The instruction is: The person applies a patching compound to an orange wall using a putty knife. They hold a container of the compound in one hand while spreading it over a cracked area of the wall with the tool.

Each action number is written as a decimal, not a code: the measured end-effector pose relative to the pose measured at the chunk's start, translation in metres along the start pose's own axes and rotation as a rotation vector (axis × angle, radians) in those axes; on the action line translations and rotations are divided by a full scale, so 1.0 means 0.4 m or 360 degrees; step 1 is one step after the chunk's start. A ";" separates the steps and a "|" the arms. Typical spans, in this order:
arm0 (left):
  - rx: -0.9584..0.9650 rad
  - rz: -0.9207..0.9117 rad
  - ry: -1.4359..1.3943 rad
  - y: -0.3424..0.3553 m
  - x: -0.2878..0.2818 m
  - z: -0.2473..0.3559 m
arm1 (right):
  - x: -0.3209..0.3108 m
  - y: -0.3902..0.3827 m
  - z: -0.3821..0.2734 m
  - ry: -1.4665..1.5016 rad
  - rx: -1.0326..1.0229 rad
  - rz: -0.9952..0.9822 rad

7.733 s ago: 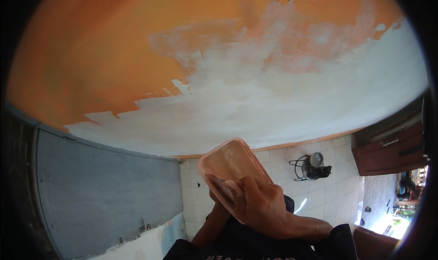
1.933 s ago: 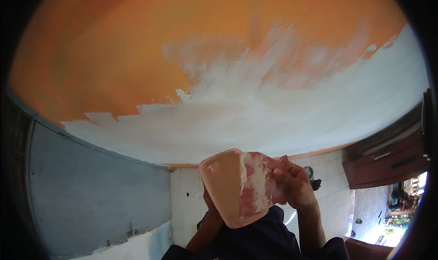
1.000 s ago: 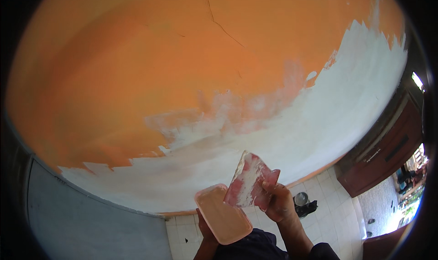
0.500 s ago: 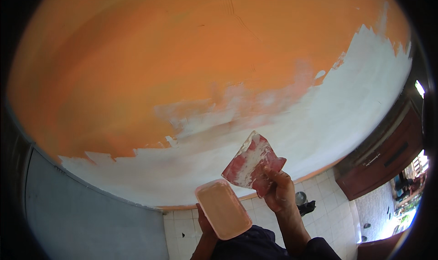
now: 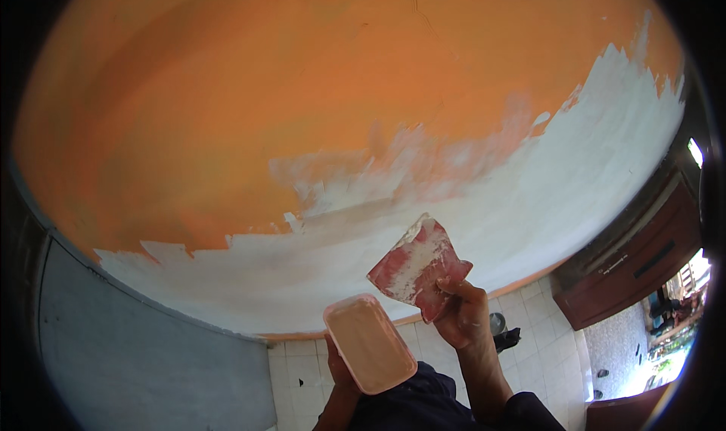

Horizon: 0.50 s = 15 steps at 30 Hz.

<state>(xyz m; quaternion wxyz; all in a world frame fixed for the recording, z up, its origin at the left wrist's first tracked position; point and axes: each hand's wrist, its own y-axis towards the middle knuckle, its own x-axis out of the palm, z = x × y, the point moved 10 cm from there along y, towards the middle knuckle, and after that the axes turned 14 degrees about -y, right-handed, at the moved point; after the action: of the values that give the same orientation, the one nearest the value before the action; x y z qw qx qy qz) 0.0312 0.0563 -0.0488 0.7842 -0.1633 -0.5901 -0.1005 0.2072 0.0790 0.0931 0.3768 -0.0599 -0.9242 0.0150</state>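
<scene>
Holding the pink tray (image 5: 370, 343) from underneath, your left hand (image 5: 338, 363) has its fingers curled on the near edge. Just right of the tray, your right hand (image 5: 463, 314) is fisted around the putty knife (image 5: 414, 265), blade smeared white, raised toward the half-white orange wall (image 5: 318, 113) beyond.

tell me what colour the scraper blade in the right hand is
Red, smeared with white filler; the scraper blade shows best in the head view.

Your right hand (image 5: 461, 314) is raised, fingers curled in a closed grip, forearm rising from below. Your left hand (image 5: 339, 359) sits lower and just beside it, fingers cupped upward.
</scene>
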 end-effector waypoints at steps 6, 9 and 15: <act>0.0018 -0.0077 -0.0288 -0.001 -0.031 0.017 | 0.007 -0.025 -0.024 -0.0187 -0.0201 0.0189; 0.0057 0.0002 -0.0350 -0.014 -0.051 0.038 | 0.030 -0.038 -0.075 -0.0272 -0.0493 0.0469; -0.0030 -0.0056 -0.0560 -0.026 -0.077 0.062 | 0.135 -0.063 -0.129 -0.0852 -0.1244 0.0725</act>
<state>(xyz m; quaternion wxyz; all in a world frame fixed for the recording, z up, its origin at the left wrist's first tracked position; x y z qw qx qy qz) -0.0032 0.0548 -0.0709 0.6654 -0.1753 -0.7201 -0.0895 0.2023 0.0597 0.1694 0.0641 -0.3896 -0.8883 -0.2345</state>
